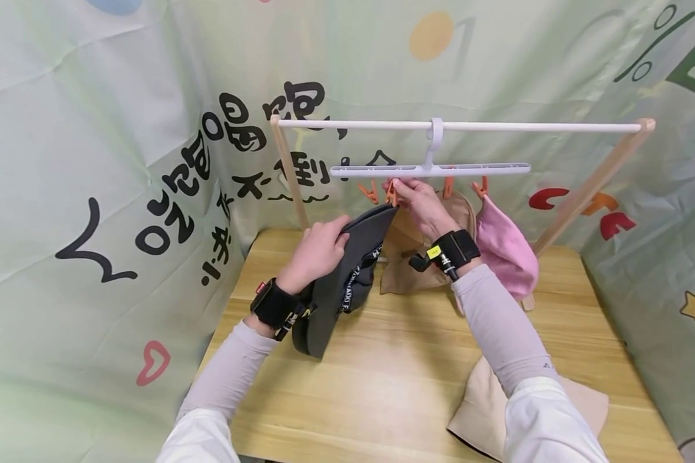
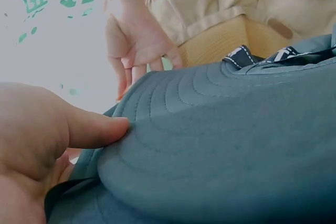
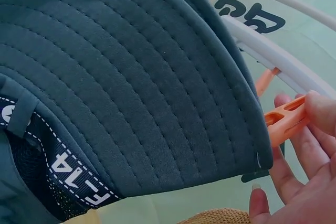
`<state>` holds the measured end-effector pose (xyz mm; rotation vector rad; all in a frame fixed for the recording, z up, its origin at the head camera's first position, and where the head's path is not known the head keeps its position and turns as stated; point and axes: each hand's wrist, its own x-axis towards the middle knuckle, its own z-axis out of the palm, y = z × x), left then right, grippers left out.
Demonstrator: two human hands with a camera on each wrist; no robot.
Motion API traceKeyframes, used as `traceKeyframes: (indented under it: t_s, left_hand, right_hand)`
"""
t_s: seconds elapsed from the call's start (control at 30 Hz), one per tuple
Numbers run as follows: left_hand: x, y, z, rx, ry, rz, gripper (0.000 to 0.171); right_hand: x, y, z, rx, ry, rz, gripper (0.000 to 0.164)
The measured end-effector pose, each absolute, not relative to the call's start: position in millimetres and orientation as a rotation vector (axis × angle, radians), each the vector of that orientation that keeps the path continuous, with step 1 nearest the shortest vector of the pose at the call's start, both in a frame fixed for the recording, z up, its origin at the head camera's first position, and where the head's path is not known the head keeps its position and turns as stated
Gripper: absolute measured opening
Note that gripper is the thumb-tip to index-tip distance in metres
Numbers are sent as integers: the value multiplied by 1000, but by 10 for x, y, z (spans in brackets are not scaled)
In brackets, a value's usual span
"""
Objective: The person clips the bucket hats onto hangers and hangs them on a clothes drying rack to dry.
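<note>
A dark grey-blue brimmed hat (image 1: 347,263) with stitched rings on its brim hangs tilted below the white hanger (image 1: 428,170). My left hand (image 1: 318,254) pinches the brim's edge, its thumb (image 2: 100,129) lying on top in the left wrist view. At the brim's upper corner, my right hand (image 1: 423,202) pinches an orange clothespin (image 3: 286,121) between thumb and fingers. That clothespin's tip meets the brim's corner. Another orange clothespin (image 1: 369,191) hangs just left of it. Part of the hat's crown is hidden behind the brim.
A beige hat (image 1: 408,257) and a pink hat (image 1: 506,247) hang from orange clothespins farther right. Another beige hat (image 1: 475,405) lies on the wooden table (image 1: 347,399), partly under my right arm. The hanger hooks over a white rod (image 1: 527,127) between wooden posts (image 1: 596,183).
</note>
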<state>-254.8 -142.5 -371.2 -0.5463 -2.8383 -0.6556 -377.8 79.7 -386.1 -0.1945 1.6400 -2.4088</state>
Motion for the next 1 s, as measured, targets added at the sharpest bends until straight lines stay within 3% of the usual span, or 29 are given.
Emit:
traceKeyframes:
  t_s: [0.2,0.5,0.83,1.0]
  left_hand:
    - [-2510,-1493,-3716,-504,-2912,-817,14]
    - [-2470,-1519,-3696,-514,-2924,-998,8]
    - [-2467,-1505,-3692,-470,-2891,-909,8]
    - [-2484,-1506,-3750,-458,-2890,-946,8]
  right_hand:
    - [-3769,783,-3872,-187,1656,-2435,23]
    - [-3779,773,-3869,-161,1729,-2437,36]
    - [-3775,772,-3855,-174,1680,-2471,17]
    - [-3769,742,-3860,-153,1678,-2466,18]
